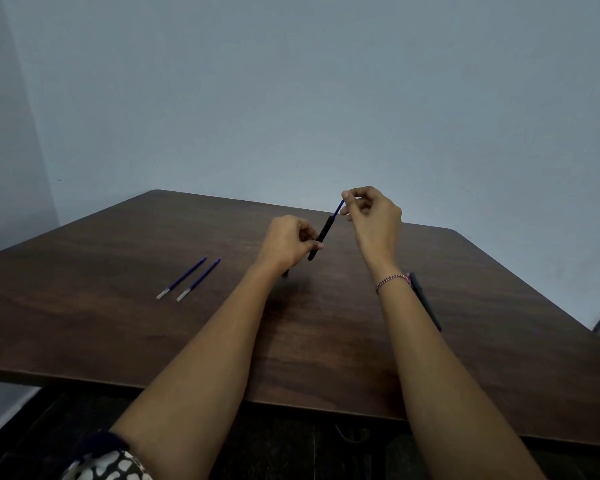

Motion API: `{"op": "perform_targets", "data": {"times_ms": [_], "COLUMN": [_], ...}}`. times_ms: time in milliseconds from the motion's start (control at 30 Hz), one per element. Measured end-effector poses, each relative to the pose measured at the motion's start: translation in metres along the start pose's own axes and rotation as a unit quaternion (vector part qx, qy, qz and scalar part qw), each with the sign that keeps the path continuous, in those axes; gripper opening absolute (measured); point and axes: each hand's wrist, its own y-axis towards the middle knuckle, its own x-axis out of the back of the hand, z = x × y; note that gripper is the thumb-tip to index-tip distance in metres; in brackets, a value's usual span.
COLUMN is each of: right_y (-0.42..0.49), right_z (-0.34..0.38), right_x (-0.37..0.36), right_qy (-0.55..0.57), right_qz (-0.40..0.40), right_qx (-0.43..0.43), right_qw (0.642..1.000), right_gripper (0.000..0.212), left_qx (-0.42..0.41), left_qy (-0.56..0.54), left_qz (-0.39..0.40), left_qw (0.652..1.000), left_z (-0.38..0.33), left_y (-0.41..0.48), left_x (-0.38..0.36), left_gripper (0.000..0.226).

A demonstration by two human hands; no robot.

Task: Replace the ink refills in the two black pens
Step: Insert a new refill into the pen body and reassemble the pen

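Now my left hand (286, 245) curls its fingers (309, 232) round the black pen barrel (323, 233) above the desk (118, 334); my right hand (373, 216) pinches the blue refill (338, 207) jutting from its 1 o'clock end. Spare refills (182, 277) lie at 9 o'clock, the second black pen (426, 303) at 3 o'clock.

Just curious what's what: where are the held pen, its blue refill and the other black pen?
Held pen (325, 230): head view, middle of its black barrel.
Blue refill (338, 208): head view, bare stretch above the barrel.
Other black pen (426, 303): head view, middle of its visible body.
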Motion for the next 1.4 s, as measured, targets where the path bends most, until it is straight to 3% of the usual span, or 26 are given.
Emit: {"op": "perform_targets", "data": {"times_ms": [267, 467, 600, 767, 867, 1000, 1267, 1400], "right_y": [-0.005, -0.011, -0.013, -0.022, -0.037, -0.055, -0.073, -0.073], "right_z": [0.002, 0.005, 0.004, 0.001, 0.003, 0.012, 0.018, 0.016], "right_x": [-0.004, -0.012, -0.013, -0.027, -0.044, -0.058, -0.073, -0.073], "right_qy": [0.021, 0.032, 0.015, -0.065, -0.143, -0.202, -0.364, -0.382], "right_qz": [-0.015, -0.020, -0.035, 0.079, 0.167, 0.219, 0.282, 0.306], "right_qx": [0.023, 0.054, 0.057, 0.039, 0.070, 0.160, 0.253, 0.256], "right_qw": [0.999, 0.998, 0.998, 0.994, 0.973, 0.941, 0.851, 0.833], "right_gripper": [0.012, 0.016, 0.016, 0.017, 0.017, 0.022, 0.035, 0.042], "left_qx": [-0.028, -0.010, 0.027, 0.054, 0.073, 0.102, 0.101, 0.109], "left_qy": [0.006, -0.015, -0.046, -0.024, 0.015, 0.032, 0.031, 0.028], "left_qz": [-0.020, -0.037, -0.091, -0.187, -0.241, -0.281, -0.279, -0.271], "left_qw": [0.999, 0.999, 0.994, 0.981, 0.968, 0.954, 0.954, 0.956], "left_z": [0.001, 0.004, 0.010, 0.018, 0.022, 0.027, 0.028, 0.027], "left_y": [0.001, 0.006, 0.010, 0.012, 0.012, 0.012, 0.010, 0.011], "left_x": [0.000, 0.001, 0.009, 0.019, 0.025, 0.032, 0.034, 0.034], "left_gripper": [0.021, 0.023, 0.019, 0.012, 0.009, 0.010, 0.011, 0.011]}}
